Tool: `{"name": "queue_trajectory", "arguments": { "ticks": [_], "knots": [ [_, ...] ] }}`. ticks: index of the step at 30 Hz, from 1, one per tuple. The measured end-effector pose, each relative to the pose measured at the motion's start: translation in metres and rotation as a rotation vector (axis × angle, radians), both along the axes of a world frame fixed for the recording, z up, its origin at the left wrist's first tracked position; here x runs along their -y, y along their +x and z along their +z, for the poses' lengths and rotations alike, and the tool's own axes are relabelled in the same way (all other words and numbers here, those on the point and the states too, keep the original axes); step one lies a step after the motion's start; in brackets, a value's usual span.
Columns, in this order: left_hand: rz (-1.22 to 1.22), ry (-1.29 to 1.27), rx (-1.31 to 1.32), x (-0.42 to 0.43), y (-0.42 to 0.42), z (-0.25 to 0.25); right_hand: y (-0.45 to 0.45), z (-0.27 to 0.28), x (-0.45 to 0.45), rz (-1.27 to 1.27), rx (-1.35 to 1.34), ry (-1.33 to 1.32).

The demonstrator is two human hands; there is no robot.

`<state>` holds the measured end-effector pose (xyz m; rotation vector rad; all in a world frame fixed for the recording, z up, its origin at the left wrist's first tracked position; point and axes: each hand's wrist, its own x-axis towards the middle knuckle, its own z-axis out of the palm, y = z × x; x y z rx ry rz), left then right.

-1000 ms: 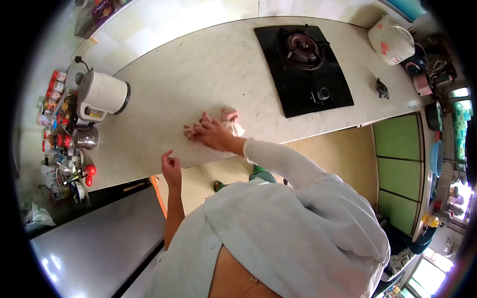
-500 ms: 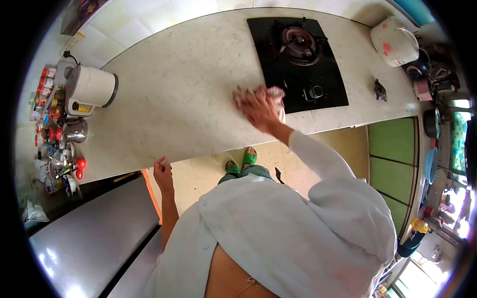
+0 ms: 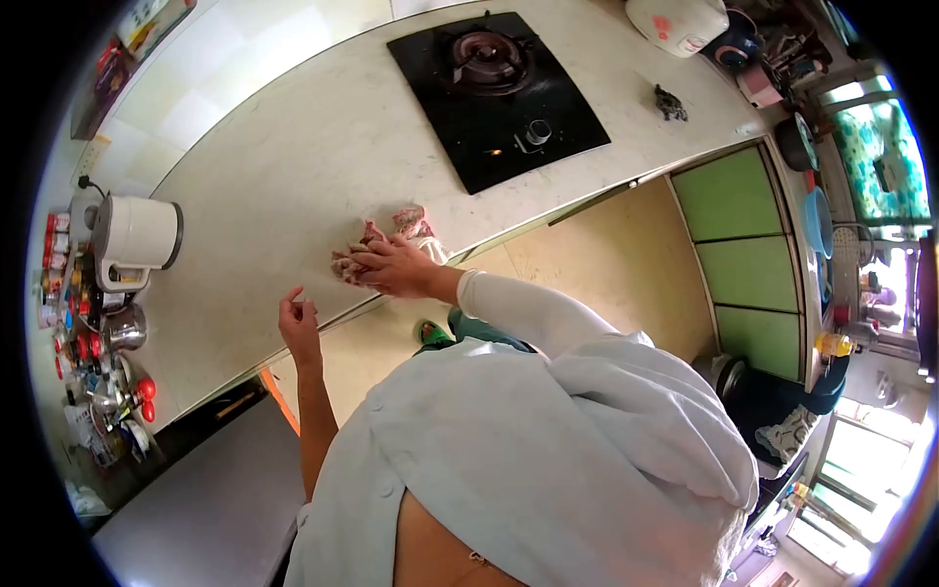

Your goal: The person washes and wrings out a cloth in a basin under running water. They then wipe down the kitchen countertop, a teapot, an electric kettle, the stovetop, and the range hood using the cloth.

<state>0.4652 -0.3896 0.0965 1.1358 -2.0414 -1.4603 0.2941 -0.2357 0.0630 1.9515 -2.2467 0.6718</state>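
Observation:
A crumpled pink and white cloth (image 3: 412, 223) lies on the pale countertop (image 3: 293, 147), close to its front edge. My right hand (image 3: 396, 267) presses down on it with the fingers bunched into the fabric, and parts of the cloth stick out beyond the fingertips and above the wrist. My left hand (image 3: 298, 321) hangs in the air by the counter's front edge, fingers loosely curled and apart, with nothing in it.
A black gas stove (image 3: 499, 98) is set in the counter, right of the cloth. A white kettle (image 3: 137, 235) and several jars stand at the left. A dark scrubber (image 3: 670, 103) and a white rice cooker (image 3: 675, 22) are at the right.
Over the last half second my right hand and the cloth have moved left, away from the stove's edge. The camera view has turned, and my left hand stays near the counter edge.

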Motion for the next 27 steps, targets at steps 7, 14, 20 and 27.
{"name": "queue_trajectory", "arguments": {
  "ticks": [7, 14, 20, 27],
  "knots": [
    [0.055, -0.043, 0.017, -0.006, -0.007, -0.004, -0.13, -0.002, -0.144, -0.05, 0.008, 0.129],
    [-0.089, -0.24, -0.016, -0.078, -0.125, -0.03, -0.276, 0.01, -0.313, -0.319, -0.231, 0.069],
    [-0.406, -0.487, -0.068, -0.171, -0.265, -0.007, -0.301, 0.023, -0.32, -0.316, 0.074, 0.05],
    [-0.455, -0.773, 0.186, -0.164, -0.316, -0.04, -0.331, 0.022, -0.316, -0.256, -0.084, 0.121]
  ]
}}
